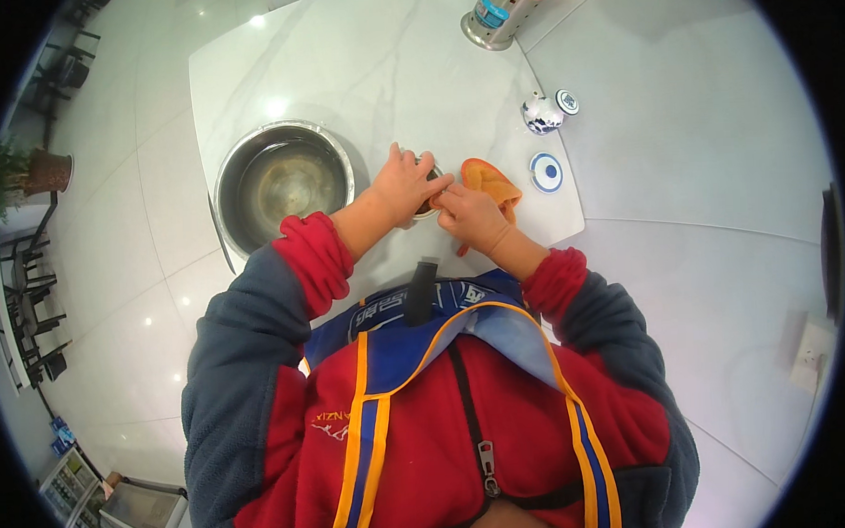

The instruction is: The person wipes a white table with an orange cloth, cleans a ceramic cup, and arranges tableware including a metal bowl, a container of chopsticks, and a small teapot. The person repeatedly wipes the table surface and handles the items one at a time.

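Note:
A small round container (426, 212) with a pale rim and a dark inside stands over the white marbled table (304, 65). My left hand (407, 184) grips it from above, covering much of it. At its right rim are the bent fingers of my right hand (471, 215); whether they pinch something is hidden. An orange cloth (488, 181) with a red-orange edge lies just beyond and beside my right hand. Farther right sits a blue-and-white ceramic pot (541, 116), its round lid (567, 102) tilted at its side. A blue-and-white ceramic disc (546, 172), a small dish or lid, lies nearer me.
Left of my hands is a large steel basin (290, 185) of slightly cloudy water, near the table's left edge. A perforated steel holder (495, 17) with wrapped sticks stands at the far right. A tiled wall (684, 150) borders the right side. Chairs (29, 305) are on the left.

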A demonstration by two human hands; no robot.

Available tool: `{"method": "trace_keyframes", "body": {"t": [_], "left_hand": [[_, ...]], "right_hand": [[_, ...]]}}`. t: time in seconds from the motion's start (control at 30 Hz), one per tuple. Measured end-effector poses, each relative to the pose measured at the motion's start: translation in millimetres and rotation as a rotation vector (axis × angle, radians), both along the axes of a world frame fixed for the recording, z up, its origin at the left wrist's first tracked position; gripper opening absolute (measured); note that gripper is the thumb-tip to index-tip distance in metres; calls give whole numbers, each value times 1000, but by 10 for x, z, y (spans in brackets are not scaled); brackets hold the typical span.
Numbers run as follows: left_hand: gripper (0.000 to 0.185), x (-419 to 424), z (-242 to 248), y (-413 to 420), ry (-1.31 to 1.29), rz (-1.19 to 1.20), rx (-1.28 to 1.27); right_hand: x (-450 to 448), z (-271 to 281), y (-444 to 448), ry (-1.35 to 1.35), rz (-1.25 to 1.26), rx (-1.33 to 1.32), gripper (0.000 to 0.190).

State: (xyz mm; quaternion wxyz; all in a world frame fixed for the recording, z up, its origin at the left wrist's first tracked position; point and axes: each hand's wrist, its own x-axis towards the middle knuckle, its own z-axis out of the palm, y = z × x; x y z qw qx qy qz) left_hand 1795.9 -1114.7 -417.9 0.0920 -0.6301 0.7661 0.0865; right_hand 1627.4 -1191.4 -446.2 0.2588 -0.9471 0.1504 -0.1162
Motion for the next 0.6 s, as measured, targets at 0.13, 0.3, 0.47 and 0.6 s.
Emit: {"method": "trace_keyframes", "body": {"t": [0.13,0.3,0.47,0.6], "left_hand": [[85,-153,59,59,7,157,25],[87,-376,-23,21,13,382,19],[85,-407,-147,55,-11,348,-109],[87,-186,-132,108,-35,25,-248]], "right_hand": [[-66,59,96,24,-32,-14,14],[-123,85,199,48,-63,3,13],[-154,56,102,20,-25,4,14],[-141,50,-9,-5,16,35,16]]}}
